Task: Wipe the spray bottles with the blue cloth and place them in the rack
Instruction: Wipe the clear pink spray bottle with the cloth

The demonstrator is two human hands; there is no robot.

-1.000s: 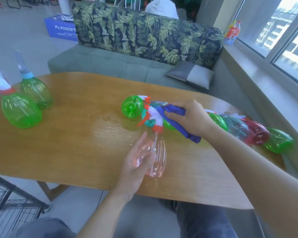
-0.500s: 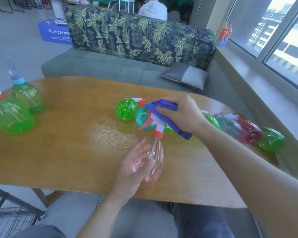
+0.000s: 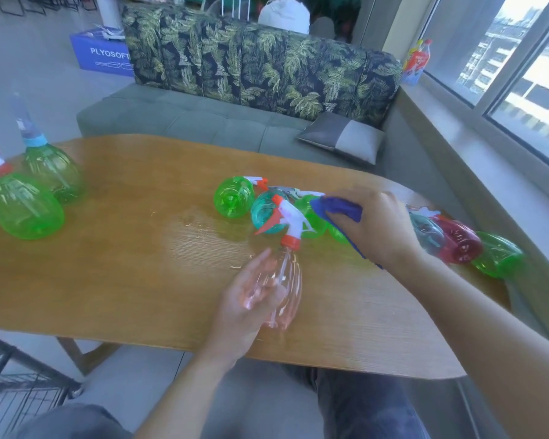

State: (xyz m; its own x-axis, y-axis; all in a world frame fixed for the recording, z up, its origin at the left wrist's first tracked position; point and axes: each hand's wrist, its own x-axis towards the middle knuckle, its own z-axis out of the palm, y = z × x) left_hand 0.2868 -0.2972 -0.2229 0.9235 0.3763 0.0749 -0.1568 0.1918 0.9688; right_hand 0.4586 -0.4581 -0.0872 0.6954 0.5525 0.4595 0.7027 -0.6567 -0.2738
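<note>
On the table [image 3: 114, 280], the blue cloth [image 3: 336, 209] (right hand [image 3: 381, 229]) has left the sprayer — slightly.

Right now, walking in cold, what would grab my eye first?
The left hand grips a clear pink spray bottle at the table's near edge, while the right hand holds a blue cloth just beyond its nozzle. Bright green bottles stand upright at the far left of the wooden table.
</note>
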